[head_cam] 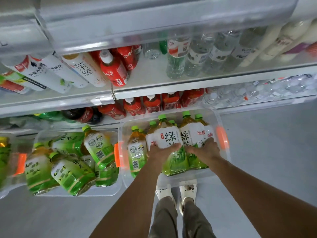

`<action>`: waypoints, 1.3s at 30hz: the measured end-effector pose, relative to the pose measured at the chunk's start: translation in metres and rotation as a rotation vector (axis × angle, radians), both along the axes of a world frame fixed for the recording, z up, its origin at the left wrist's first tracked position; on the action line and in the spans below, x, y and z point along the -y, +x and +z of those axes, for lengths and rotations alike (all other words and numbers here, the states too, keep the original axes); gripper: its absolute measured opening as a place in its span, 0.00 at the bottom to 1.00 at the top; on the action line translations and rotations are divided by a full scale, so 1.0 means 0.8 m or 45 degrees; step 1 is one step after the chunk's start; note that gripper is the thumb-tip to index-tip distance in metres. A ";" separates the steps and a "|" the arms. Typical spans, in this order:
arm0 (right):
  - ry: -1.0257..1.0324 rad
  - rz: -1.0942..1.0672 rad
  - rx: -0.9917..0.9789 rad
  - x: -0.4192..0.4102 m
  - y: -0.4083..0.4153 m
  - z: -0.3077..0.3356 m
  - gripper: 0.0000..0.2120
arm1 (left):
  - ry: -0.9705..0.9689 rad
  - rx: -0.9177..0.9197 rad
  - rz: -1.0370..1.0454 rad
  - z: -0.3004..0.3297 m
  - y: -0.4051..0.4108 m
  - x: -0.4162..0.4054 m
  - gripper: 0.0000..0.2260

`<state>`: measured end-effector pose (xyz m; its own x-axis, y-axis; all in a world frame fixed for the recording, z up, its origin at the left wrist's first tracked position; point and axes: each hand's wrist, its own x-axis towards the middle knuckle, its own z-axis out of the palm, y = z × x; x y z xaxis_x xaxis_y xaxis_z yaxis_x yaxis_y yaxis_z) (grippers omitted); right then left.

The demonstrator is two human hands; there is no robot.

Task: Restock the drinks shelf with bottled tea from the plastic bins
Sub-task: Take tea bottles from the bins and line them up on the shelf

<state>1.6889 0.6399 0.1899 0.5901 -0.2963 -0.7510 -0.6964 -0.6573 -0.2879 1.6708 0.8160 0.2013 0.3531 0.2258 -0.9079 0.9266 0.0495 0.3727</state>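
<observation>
**Two hands, two tea bottles, over the right bin**

Two bare hands reach down side by side, each closed round one bottle of green tea. The left hand (162, 150) has its grip curled over the waist of the left bottle (169, 141), whose white label shows a large "绿" above a leafy green lower half. The right hand (205, 149) wraps the right bottle (190, 136) in the same way; its label shows the same "绿", partly cut off, with red writing beside it that I cannot read. Both bottles stand upright, touching each other, green caps toward the shelf.

They sit in the right bin (223, 162), a clear plastic tub with orange latches at both ends. About seven green caps show in it; the near strip of its floor is bare. Just beside it, the left bin (109, 190) holds roughly six more tea bottles lying tumbled at angles. A third tub is cut off at the left edge.

Beyond the bins, the drinks shelf (154, 78) has an open patch on its middle tier between a red bottle (114, 70) marked "JUICE" and a row of clear water bottles (197, 55). Red-labelled bottles line the tier below. Two white clogs (175, 191) stand on grey floor, which lies open to the right.
</observation>
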 end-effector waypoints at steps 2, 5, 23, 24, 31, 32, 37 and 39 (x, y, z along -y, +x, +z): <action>0.016 -0.035 0.018 -0.003 0.000 0.002 0.43 | -0.062 -0.038 -0.016 0.002 0.000 -0.004 0.27; -0.024 -0.033 0.028 -0.009 -0.007 0.013 0.43 | -0.084 -0.063 0.043 0.009 -0.008 -0.003 0.37; 0.820 -0.530 0.223 -0.042 -0.133 0.205 0.26 | -0.317 0.342 -0.018 0.164 -0.106 -0.103 0.24; 0.900 -0.539 0.236 -0.047 -0.146 0.221 0.28 | -0.369 0.375 -0.026 0.178 -0.114 -0.112 0.27; 1.322 -0.575 0.383 -0.125 -0.253 0.320 0.22 | -0.538 0.628 -0.150 0.296 -0.184 -0.202 0.35; 1.366 -0.585 0.408 -0.139 -0.266 0.333 0.22 | -0.533 0.660 -0.149 0.313 -0.195 -0.216 0.38; 1.390 -0.500 0.535 -0.219 -0.309 0.409 0.22 | -0.466 0.788 -0.103 0.401 -0.264 -0.276 0.56; 1.307 -0.434 0.571 -0.252 -0.317 0.438 0.27 | -0.452 0.814 -0.059 0.426 -0.290 -0.303 0.53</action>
